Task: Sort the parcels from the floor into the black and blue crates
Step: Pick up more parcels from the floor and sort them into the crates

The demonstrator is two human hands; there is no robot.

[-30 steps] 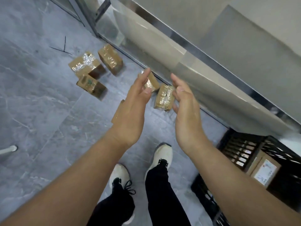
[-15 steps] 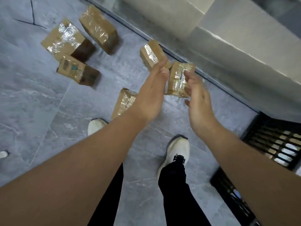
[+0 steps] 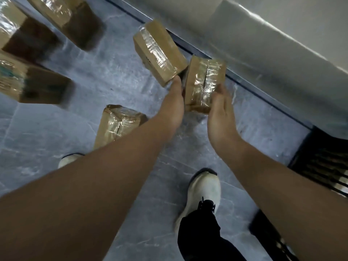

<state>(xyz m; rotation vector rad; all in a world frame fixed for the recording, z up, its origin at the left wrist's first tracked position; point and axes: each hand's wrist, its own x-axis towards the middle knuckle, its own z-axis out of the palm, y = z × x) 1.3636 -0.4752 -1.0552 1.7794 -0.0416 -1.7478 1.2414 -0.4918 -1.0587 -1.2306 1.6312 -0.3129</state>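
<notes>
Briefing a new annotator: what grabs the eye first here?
Mid-frame, the left hand and right hand are open on either side of a taped brown parcel on the floor near the grey wall. A second parcel lies right beside it, up-left, with blurred parcels scattered at far left. A black crate sits at the right edge.
</notes>
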